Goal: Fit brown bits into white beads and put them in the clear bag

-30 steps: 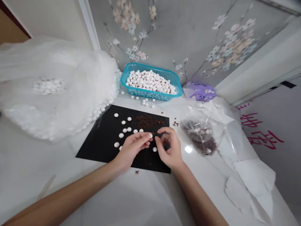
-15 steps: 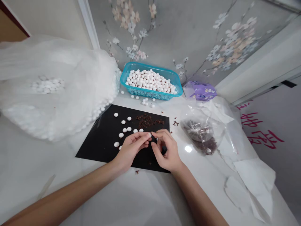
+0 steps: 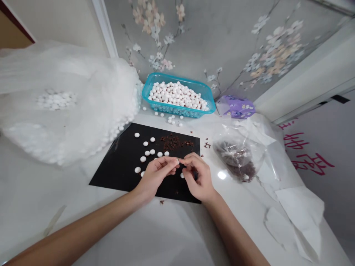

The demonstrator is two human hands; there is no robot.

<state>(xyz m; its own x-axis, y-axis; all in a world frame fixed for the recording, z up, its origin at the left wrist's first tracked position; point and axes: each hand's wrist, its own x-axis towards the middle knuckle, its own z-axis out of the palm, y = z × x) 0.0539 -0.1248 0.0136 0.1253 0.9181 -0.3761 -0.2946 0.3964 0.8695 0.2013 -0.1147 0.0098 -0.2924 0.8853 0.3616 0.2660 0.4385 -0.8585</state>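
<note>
Over the black mat, my left hand pinches a small white ball between thumb and fingertips. My right hand meets it from the right, its fingers curled and the index fingertip against the ball. Whether something tiny sits between those right fingertips is hidden. Another white ball shows beneath the right hand. Several more white balls lie on the mat to the left. Small dark brown pieces are heaped on the mat behind my hands.
At the back stands a blue basket full of white balls with brown bits. A large translucent bag of white balls fills the left. On the right are a clear bag of brown pieces, a purple packet and white paper.
My right hand has shifted slightly, and its index fingertip now presses up to the ball in my left hand. A white ball under the right hand has come into fuller view.
</note>
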